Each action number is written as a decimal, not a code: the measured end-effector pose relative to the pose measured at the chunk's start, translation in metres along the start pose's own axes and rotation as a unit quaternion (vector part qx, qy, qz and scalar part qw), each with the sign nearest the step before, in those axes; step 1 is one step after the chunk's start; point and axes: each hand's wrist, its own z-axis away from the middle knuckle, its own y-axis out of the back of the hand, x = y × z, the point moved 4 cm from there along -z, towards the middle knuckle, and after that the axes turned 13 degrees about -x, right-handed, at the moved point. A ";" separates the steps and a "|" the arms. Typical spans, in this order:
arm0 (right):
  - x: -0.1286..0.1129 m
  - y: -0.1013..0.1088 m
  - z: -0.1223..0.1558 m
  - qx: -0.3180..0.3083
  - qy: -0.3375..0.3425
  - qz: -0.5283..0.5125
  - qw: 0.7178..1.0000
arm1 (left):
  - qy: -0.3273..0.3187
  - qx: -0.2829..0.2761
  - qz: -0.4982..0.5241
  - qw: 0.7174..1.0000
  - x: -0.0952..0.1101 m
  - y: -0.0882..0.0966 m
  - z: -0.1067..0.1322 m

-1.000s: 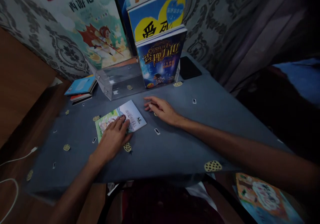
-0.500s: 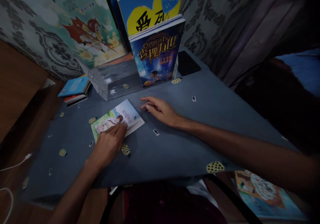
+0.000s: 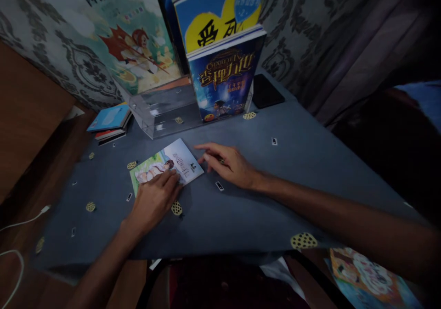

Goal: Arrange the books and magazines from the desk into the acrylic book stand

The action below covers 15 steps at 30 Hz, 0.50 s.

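Note:
A thin illustrated book (image 3: 172, 160) lies flat on the grey-blue tablecloth (image 3: 275, 180). My left hand (image 3: 155, 198) rests on its near edge, fingers stretched flat over the cover. Just right of the book, my right hand (image 3: 229, 163) lies on the cloth with its fingers spread, fingertips close to the book's right corner. Neither hand holds anything.
A clear plastic box (image 3: 165, 109) stands behind the book. A dark blue book (image 3: 223, 81) stands upright with more books (image 3: 213, 17) behind it. A large picture book (image 3: 120, 33) leans on the wall. A small book stack (image 3: 110, 121) lies left, a black phone (image 3: 266, 97) right.
My left hand slid back toward me along the book, uncovering more of its cover. My right hand stayed beside the book, shifting only slightly.

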 end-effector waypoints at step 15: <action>-0.003 -0.030 -0.018 -0.132 0.054 0.246 0.959 | 0.228 -0.123 0.000 0.966 -0.064 -0.003 0.027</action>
